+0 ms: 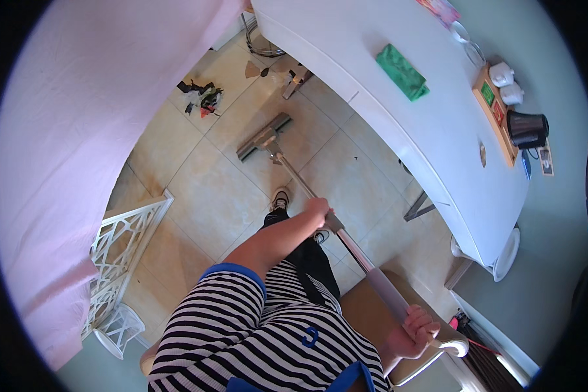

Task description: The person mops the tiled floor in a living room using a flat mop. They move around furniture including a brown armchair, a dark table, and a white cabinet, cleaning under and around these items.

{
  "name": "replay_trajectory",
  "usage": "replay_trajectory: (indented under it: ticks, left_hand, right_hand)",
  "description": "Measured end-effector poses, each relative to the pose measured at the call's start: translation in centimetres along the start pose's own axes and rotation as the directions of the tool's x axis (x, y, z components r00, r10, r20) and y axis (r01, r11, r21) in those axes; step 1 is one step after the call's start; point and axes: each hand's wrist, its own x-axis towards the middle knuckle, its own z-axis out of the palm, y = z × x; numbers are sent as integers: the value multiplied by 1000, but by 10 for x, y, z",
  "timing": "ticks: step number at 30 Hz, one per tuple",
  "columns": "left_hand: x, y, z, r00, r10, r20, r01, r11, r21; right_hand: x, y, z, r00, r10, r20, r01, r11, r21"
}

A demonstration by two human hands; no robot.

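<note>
A long-handled mop (355, 251) runs from the lower right up to the middle of the picture. My left hand (317, 213) grips its pole near the collar, with the arm reaching from the left. My right hand (412, 333) is closed round the thick grey grip near the top end. The flat mop head (263, 137) rests on the tiled floor (215, 181), beyond my forward shoe (280, 198). A heap of mixed litter (203, 98), dark with red and white bits, lies on the tiles up and left of the head.
A long white desk (421, 142) on the right bears a green cloth (403, 72), a wooden tray and a black kettle (527, 128). Pink fabric (73, 122) covers the left. A white lattice panel (127, 245) and a brown chair (372, 304) stand nearby.
</note>
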Motion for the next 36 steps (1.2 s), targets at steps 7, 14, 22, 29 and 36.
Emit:
replay_trajectory:
  ticks: [7,14,22,29,36]
  left_hand:
    - [-40,-130,26,980,-175,99,147,960,239]
    - [-106,-204,37,896,-410,171,286,828,482]
    - [-153,-151,6,881,-441,169,351,852,389]
    - [-86,-17,-113,927,-185,326,217,974,-64]
    - [-20,61,-284,998,51,-40,-63,910,-410]
  right_hand:
    - [-21,-68,-140,982,50,-184,-41,998,54]
    - [-53,-149,-155,964,-178,-196,160,982,-104]
    - [-41,-153,-118,980,-197,10,196,964,-180]
    - [-10,-45,-14,934,-63,350,16,991,135]
    - [-61,63,93,614,141,777,-406,900,158]
